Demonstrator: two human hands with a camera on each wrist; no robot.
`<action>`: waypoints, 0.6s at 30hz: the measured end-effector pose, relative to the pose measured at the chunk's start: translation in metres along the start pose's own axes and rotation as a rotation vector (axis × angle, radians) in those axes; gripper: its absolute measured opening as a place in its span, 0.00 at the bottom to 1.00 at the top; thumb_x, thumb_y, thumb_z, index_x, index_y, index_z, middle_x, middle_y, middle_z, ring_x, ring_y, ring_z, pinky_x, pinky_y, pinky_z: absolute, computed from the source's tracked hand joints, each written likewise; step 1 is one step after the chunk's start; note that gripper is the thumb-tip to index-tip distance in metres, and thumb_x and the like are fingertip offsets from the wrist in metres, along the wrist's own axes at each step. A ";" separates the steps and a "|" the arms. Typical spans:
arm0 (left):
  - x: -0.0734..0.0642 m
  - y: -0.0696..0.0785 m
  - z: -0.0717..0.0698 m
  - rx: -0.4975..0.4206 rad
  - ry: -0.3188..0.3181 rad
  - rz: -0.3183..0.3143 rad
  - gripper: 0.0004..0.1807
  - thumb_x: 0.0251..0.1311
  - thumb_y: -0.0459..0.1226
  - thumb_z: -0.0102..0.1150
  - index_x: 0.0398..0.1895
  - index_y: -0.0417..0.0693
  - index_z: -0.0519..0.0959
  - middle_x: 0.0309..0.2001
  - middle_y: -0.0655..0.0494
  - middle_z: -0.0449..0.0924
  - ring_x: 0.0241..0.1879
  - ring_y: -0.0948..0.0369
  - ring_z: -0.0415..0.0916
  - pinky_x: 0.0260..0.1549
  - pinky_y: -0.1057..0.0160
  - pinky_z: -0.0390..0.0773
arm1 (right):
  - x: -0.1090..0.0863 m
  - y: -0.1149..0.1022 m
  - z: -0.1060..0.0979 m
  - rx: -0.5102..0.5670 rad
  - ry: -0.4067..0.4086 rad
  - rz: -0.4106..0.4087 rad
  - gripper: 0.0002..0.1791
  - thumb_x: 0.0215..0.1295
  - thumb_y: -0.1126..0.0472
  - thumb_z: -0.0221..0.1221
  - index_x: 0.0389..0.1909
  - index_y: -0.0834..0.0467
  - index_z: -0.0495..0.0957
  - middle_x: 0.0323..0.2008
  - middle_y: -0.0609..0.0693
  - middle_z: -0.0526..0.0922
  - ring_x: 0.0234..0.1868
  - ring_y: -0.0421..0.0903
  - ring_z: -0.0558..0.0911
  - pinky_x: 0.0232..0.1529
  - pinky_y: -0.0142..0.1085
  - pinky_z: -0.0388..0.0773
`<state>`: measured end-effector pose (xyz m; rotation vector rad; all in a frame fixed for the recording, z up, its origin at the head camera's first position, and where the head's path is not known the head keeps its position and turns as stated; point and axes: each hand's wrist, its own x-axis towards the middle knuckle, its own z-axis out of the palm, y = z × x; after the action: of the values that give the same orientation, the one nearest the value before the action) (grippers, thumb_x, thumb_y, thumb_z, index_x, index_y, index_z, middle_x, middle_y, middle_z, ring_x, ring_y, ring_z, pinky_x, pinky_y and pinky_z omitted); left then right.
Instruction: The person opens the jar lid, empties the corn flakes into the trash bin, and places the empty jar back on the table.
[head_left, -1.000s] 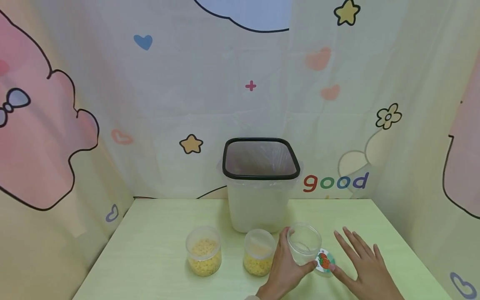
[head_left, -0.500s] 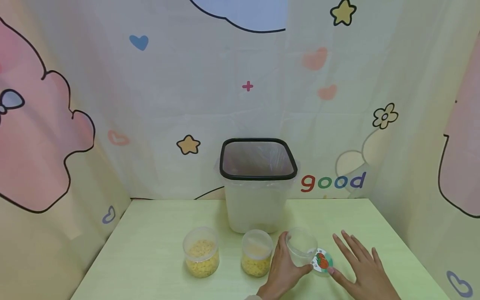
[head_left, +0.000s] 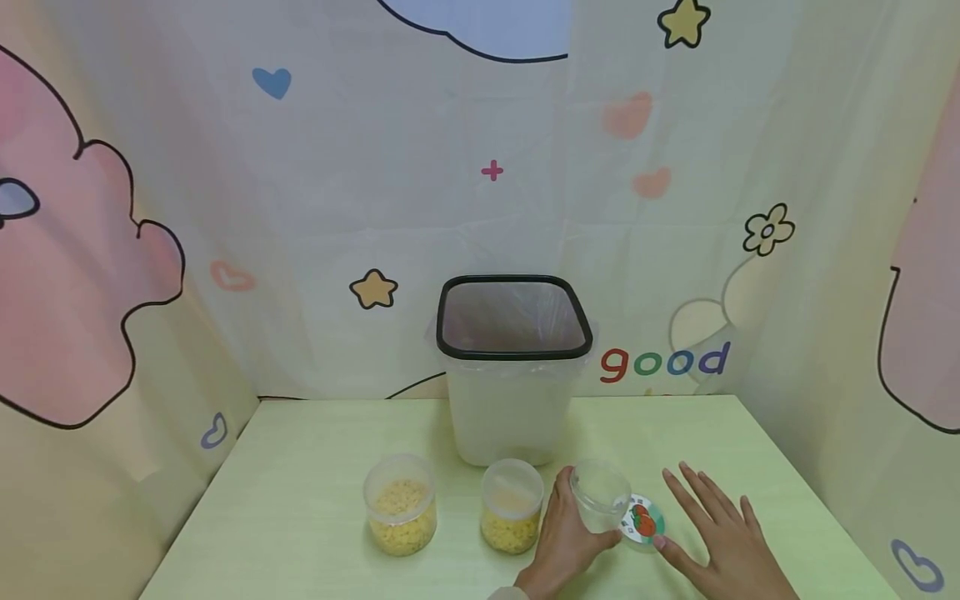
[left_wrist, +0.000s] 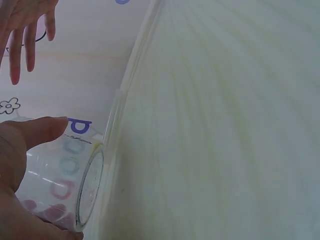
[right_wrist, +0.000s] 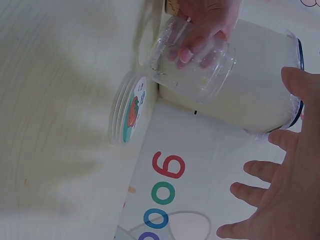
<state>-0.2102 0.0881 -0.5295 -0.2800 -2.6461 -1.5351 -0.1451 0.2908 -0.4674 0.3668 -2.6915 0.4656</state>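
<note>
My left hand (head_left: 566, 537) grips a clear, see-through jar (head_left: 600, 493), its thumb and fingers curled round the sides. Nothing shows inside the jar; in the left wrist view its round base (left_wrist: 91, 187) is close to the tabletop, and I cannot tell whether they touch. My right hand (head_left: 723, 529) hovers to the right with fingers spread, holding nothing. Between the hands lies a stack of clear round lids (right_wrist: 120, 110), the top one bearing a label (head_left: 642, 520) with a red fruit picture. Left of my left hand stands a jar of yellow grains (head_left: 512, 512).
A second jar with yellow grains (head_left: 401, 508) stands farther left. Behind the jars is a pale bin (head_left: 510, 408) with a black rim and a plastic liner. A printed cloth (head_left: 337, 183) hangs behind and beside the pale table (head_left: 300, 467).
My left hand has lowered the clear jar a little towards the table. My right hand stays spread in nearly the same place. The head view has shifted slightly.
</note>
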 end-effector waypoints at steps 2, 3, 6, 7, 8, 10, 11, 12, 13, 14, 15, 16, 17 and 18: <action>0.001 -0.002 0.001 -0.009 -0.011 -0.004 0.56 0.39 0.47 0.80 0.70 0.48 0.54 0.65 0.47 0.69 0.63 0.49 0.71 0.59 0.50 0.75 | 0.000 0.000 0.000 -0.001 -0.005 0.004 0.44 0.61 0.42 0.62 0.76 0.39 0.53 0.74 0.55 0.61 0.73 0.59 0.57 0.69 0.72 0.30; 0.001 -0.003 0.001 -0.013 -0.016 -0.004 0.57 0.39 0.47 0.80 0.70 0.47 0.54 0.65 0.47 0.69 0.63 0.49 0.71 0.59 0.50 0.75 | 0.000 0.000 0.000 0.000 -0.008 0.006 0.44 0.61 0.42 0.62 0.76 0.39 0.54 0.74 0.55 0.61 0.73 0.60 0.57 0.69 0.72 0.30; 0.002 -0.005 0.003 -0.015 -0.026 0.004 0.57 0.39 0.45 0.80 0.71 0.45 0.54 0.65 0.46 0.69 0.63 0.48 0.71 0.59 0.50 0.75 | 0.001 -0.001 -0.001 -0.003 -0.020 0.015 0.44 0.61 0.41 0.62 0.76 0.39 0.54 0.74 0.56 0.61 0.71 0.62 0.59 0.68 0.74 0.34; 0.003 -0.006 0.003 -0.013 -0.028 0.008 0.57 0.39 0.45 0.81 0.71 0.45 0.54 0.65 0.46 0.69 0.63 0.48 0.71 0.59 0.50 0.75 | 0.001 -0.001 -0.002 0.001 -0.024 0.018 0.44 0.61 0.41 0.62 0.76 0.39 0.54 0.74 0.56 0.61 0.71 0.62 0.59 0.67 0.75 0.35; 0.003 -0.006 0.003 -0.012 -0.030 0.010 0.58 0.39 0.44 0.81 0.71 0.45 0.54 0.65 0.46 0.69 0.63 0.48 0.71 0.59 0.50 0.75 | 0.002 -0.001 -0.002 0.004 -0.025 0.020 0.44 0.61 0.41 0.62 0.76 0.39 0.54 0.74 0.56 0.61 0.71 0.62 0.59 0.66 0.75 0.36; 0.003 -0.006 0.004 -0.007 -0.035 0.010 0.58 0.38 0.44 0.81 0.71 0.45 0.54 0.64 0.46 0.69 0.63 0.47 0.72 0.59 0.50 0.75 | 0.002 -0.002 -0.003 0.005 -0.029 0.022 0.44 0.61 0.41 0.62 0.76 0.38 0.54 0.73 0.56 0.62 0.70 0.62 0.59 0.65 0.77 0.39; 0.004 -0.007 0.004 -0.007 -0.037 0.009 0.58 0.38 0.44 0.81 0.71 0.45 0.54 0.64 0.46 0.69 0.62 0.47 0.72 0.59 0.50 0.76 | 0.001 -0.002 -0.003 0.006 -0.030 0.023 0.44 0.61 0.41 0.62 0.76 0.38 0.54 0.73 0.56 0.62 0.70 0.62 0.59 0.64 0.77 0.41; 0.004 -0.007 0.005 -0.007 -0.038 0.009 0.58 0.37 0.43 0.82 0.71 0.46 0.54 0.64 0.46 0.69 0.62 0.47 0.72 0.59 0.49 0.76 | 0.001 -0.002 -0.003 0.005 -0.029 0.022 0.44 0.61 0.41 0.62 0.76 0.38 0.54 0.73 0.56 0.62 0.70 0.62 0.60 0.63 0.78 0.43; 0.004 -0.007 0.005 -0.009 -0.039 0.008 0.58 0.37 0.43 0.82 0.71 0.46 0.54 0.64 0.45 0.69 0.62 0.46 0.72 0.59 0.49 0.76 | 0.001 -0.002 -0.003 0.009 -0.029 0.023 0.44 0.61 0.41 0.62 0.76 0.38 0.54 0.73 0.56 0.62 0.70 0.62 0.60 0.63 0.78 0.43; 0.004 -0.007 0.005 -0.013 -0.042 0.004 0.58 0.37 0.43 0.82 0.71 0.47 0.54 0.64 0.45 0.69 0.62 0.46 0.72 0.59 0.49 0.76 | 0.001 -0.002 -0.003 0.007 -0.030 0.024 0.44 0.61 0.41 0.62 0.76 0.37 0.54 0.73 0.56 0.63 0.70 0.62 0.60 0.62 0.78 0.44; 0.004 -0.008 0.006 -0.017 -0.043 0.003 0.58 0.37 0.43 0.82 0.71 0.47 0.54 0.64 0.45 0.69 0.62 0.46 0.72 0.59 0.49 0.75 | 0.001 -0.002 -0.003 0.007 -0.033 0.027 0.44 0.61 0.41 0.62 0.76 0.37 0.53 0.73 0.56 0.63 0.70 0.62 0.60 0.62 0.78 0.45; 0.005 -0.008 0.006 -0.021 -0.044 -0.001 0.58 0.37 0.43 0.82 0.71 0.47 0.54 0.65 0.45 0.69 0.63 0.46 0.72 0.60 0.49 0.75 | 0.001 -0.002 -0.003 0.007 -0.036 0.030 0.44 0.61 0.41 0.62 0.76 0.36 0.53 0.73 0.56 0.63 0.70 0.62 0.60 0.62 0.78 0.45; 0.005 -0.009 0.007 -0.025 -0.046 -0.003 0.58 0.37 0.43 0.82 0.71 0.47 0.54 0.65 0.45 0.69 0.63 0.46 0.71 0.60 0.49 0.75 | 0.001 -0.002 -0.003 0.007 -0.041 0.035 0.44 0.61 0.41 0.62 0.76 0.36 0.53 0.73 0.57 0.63 0.70 0.63 0.60 0.62 0.78 0.45; 0.005 -0.009 0.007 -0.030 -0.049 -0.005 0.59 0.37 0.43 0.82 0.71 0.47 0.54 0.66 0.46 0.68 0.64 0.46 0.71 0.60 0.48 0.74 | 0.001 -0.002 -0.003 0.005 -0.047 0.040 0.44 0.61 0.41 0.62 0.76 0.36 0.53 0.73 0.57 0.63 0.70 0.63 0.60 0.62 0.78 0.45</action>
<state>-0.2163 0.0903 -0.5397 -0.3170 -2.6638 -1.5912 -0.1447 0.2900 -0.4640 0.3294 -2.7477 0.4812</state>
